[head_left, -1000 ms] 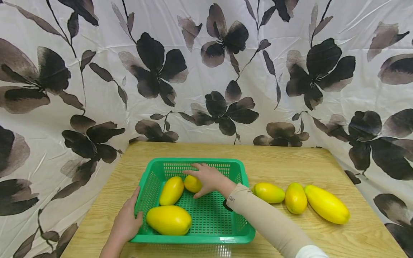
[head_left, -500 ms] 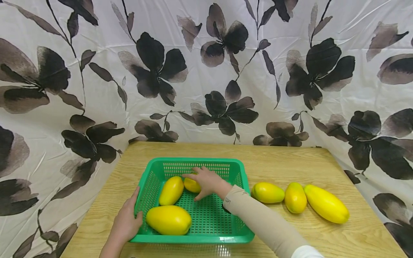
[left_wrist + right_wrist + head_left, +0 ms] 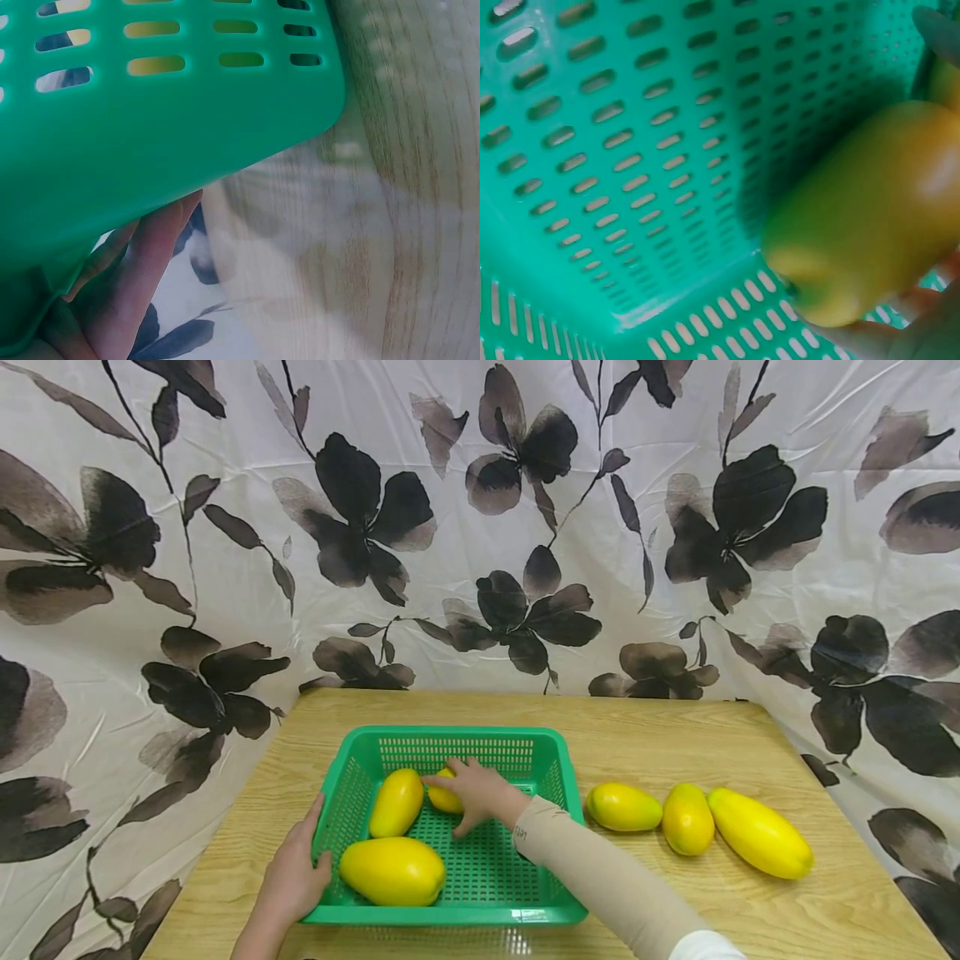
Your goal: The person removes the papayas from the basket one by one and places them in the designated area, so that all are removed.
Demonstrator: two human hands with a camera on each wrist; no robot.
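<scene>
My left hand (image 3: pixel 294 872) grips the left rim of the green plastic basket (image 3: pixel 551 910). In the left wrist view its fingers (image 3: pixel 146 270) reach under the rim. My right hand (image 3: pixel 483 792) is inside the basket, holding a yellow papaya (image 3: pixel 444 797) near the back wall and partly covering it. The right wrist view shows this papaya (image 3: pixel 862 217) lying close along the perforated wall, with digits (image 3: pixel 885 334) below it and beyond it. Beside it leans a second papaya (image 3: pixel 397 803). A larger papaya (image 3: pixel 393 871) lies across the front left of the basket.
On the wooden table (image 3: pixel 675 910), right of the basket, lie three more yellow fruits: an oval one (image 3: pixel 624 807), a shorter upright one (image 3: pixel 687 819) and a long one (image 3: pixel 761 833). A floral cloth (image 3: pixel 480 527) hangs behind and along both sides.
My right hand has shifted slightly toward the front of the basket, and more of the papaya under it shows. The left hand and the other fruits have stayed in place.
</scene>
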